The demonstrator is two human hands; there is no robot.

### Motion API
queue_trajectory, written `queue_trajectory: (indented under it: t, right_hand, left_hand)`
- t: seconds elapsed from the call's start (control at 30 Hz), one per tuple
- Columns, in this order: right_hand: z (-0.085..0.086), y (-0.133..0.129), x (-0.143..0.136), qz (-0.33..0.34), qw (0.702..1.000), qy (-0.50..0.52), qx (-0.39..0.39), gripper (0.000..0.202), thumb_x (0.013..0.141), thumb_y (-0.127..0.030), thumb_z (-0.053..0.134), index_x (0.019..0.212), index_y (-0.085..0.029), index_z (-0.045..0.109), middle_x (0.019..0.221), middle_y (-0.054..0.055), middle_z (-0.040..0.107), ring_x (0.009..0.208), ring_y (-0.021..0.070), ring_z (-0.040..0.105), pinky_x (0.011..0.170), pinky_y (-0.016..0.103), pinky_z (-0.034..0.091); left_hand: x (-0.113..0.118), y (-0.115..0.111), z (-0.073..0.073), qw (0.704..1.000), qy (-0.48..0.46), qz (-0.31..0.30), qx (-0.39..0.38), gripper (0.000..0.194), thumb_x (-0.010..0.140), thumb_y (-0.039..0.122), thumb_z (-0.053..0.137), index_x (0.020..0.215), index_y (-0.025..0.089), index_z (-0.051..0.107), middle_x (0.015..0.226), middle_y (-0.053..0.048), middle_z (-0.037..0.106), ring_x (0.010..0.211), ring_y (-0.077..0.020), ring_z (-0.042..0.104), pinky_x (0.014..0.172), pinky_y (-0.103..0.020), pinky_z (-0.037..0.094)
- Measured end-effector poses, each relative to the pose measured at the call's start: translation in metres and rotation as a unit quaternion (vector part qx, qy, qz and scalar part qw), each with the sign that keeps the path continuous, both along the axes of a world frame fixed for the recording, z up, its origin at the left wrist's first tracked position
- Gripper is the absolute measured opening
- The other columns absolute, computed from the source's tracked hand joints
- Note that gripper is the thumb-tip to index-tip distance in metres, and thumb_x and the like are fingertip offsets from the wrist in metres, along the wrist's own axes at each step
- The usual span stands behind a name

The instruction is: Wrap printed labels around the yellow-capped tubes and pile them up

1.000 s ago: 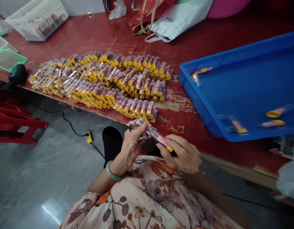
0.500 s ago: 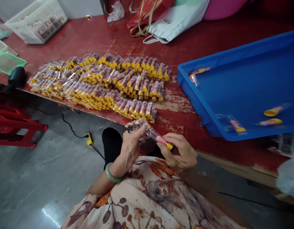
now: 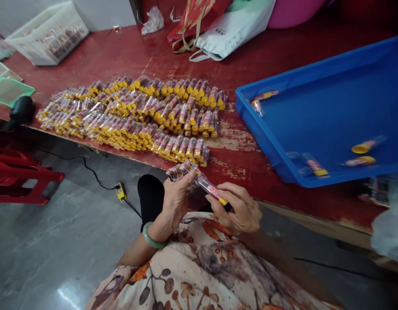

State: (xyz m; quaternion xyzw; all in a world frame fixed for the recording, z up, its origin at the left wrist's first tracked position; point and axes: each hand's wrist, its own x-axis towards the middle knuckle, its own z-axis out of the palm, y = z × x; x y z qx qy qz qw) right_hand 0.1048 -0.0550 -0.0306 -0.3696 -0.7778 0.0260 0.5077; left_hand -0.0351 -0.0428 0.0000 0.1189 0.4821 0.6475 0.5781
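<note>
My left hand [image 3: 177, 194], with a green bangle at its wrist, is closed on a stack of small printed packets [image 3: 179, 172]. My right hand [image 3: 239, 209] pinches the yellow end of a clear plastic tube [image 3: 209, 188] with a pink label. The tube's far end meets the packets at my left fingertips; whether a packet is inside it I cannot tell. Beyond my hands, many similar tubes with yellow ends lie in a long stacked pile [image 3: 131, 120] on the red table [image 3: 231, 148]. A few more tubes lie in the blue tray [image 3: 334, 129] at right.
A white basket [image 3: 50, 36] stands at the back left, near a green tray [image 3: 11, 91] and a black tool [image 3: 22, 111]. Bags [image 3: 233, 32] lie at the back. Red stools [image 3: 20, 176] and a cord with a yellow socket block [image 3: 120, 192] are on the floor.
The view has shifted a little. My right hand and the tube have moved slightly left, closer to my left hand. Both hands keep their hold.
</note>
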Motion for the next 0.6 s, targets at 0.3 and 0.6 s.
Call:
queue_trajectory:
  t: [0.3,0.6]
  right_hand:
    - [0.003,0.000,-0.002,0.128,0.985,0.054,-0.104,0.047,0.084,-0.012,0.057,0.130,-0.017,0.047,0.117,0.014,0.055,0.107,0.0256,0.057,0.086,0.040,0.052]
    - [0.013,0.012,0.003,0.138,0.925,0.247,-0.253,0.032,0.074,-0.011,0.062,0.103,-0.021,0.058,0.105,0.006,0.053,0.065,0.0111,0.051,0.057,0.028,0.048]
  left_hand:
    - [-0.004,-0.003,-0.003,0.999,-0.029,-0.034,-0.014,0.031,0.061,0.024,0.083,0.085,0.013,0.067,0.077,-0.001,0.068,0.063,-0.0107,0.061,0.064,-0.025,0.051]
    - [0.000,-0.011,0.002,0.985,-0.056,-0.155,-0.045,0.042,0.048,0.028,0.090,0.081,0.012,0.069,0.073,-0.003,0.069,0.060,-0.0139,0.061,0.062,-0.026,0.050]
